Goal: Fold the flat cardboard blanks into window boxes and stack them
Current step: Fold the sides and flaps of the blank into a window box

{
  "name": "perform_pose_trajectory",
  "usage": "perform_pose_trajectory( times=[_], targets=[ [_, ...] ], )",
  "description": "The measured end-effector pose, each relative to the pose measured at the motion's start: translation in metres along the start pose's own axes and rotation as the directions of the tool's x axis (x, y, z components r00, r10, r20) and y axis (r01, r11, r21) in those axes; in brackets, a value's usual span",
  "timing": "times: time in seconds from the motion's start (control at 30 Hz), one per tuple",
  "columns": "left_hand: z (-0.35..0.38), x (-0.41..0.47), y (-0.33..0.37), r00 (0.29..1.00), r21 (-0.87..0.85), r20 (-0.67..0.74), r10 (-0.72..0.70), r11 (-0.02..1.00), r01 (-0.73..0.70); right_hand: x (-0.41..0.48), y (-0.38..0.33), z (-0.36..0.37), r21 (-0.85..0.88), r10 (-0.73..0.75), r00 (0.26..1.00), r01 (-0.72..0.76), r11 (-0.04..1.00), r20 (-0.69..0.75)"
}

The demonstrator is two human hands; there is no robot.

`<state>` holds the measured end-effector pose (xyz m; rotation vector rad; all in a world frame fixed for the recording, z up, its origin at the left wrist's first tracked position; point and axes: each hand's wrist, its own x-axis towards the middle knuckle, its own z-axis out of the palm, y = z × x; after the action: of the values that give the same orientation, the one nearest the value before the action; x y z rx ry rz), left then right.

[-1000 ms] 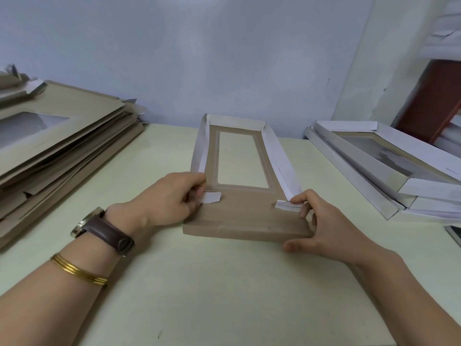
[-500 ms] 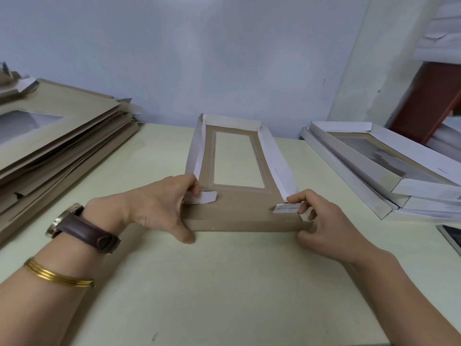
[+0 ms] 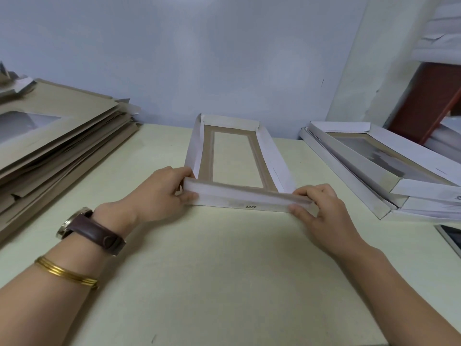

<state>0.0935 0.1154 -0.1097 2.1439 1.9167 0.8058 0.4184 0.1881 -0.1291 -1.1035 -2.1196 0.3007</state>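
Head view: a partly folded brown-and-white cardboard window box [image 3: 233, 156] is lying at the middle of the pale yellow-green desk [image 3: 224, 283], with its rectangular clear window facing down and its white side walls standing up. The near white end wall [image 3: 239, 199], printed "SGS", is standing tilted along the front edge. The left hand [image 3: 159, 193] is pinching the left end of this wall, thumb on the outer face. The right hand [image 3: 316, 208] is pinching the right end in the same way. A stack of flat brown cardboard blanks [image 3: 62, 138] is lying at the left of the desk, well apart from the box. A stack of folded white window boxes [image 3: 374, 168] is resting at the right. The left wrist is wearing a brown-strapped watch [image 3: 92, 233] and gold bangles [image 3: 64, 273].
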Motion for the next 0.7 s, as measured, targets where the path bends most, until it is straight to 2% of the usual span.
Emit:
perform_pose_trajectory(
  times=[0.13, 0.23, 0.5, 0.7],
  targets=[
    [0.002, 0.0, -0.001, 0.998, -0.124, -0.027, -0.057, 0.991, 0.053, 0.008, 0.0, 0.002, 0.101, 0.113, 0.99, -0.104, 0.989, -0.086],
    [0.004, 0.001, 0.001, 0.998, -0.202, -0.011, -0.061, 0.978, 0.057, 0.012, 0.0, 0.002, 0.108, 0.115, 0.99, -0.106, 0.988, -0.081],
    [0.0, -0.001, 0.002, 0.999, -0.125, 0.009, 0.037, 0.991, -0.036, 0.023, 0.005, 0.005, -0.128, -0.006, 0.998, 0.013, 0.992, 0.056],
    [0.005, -0.001, -0.002, 0.999, -0.062, 0.034, 0.013, 0.998, -0.011, 0.018, 0.008, 0.016, -0.195, -0.012, 0.999, 0.022, 0.981, 0.051]
  ],
)
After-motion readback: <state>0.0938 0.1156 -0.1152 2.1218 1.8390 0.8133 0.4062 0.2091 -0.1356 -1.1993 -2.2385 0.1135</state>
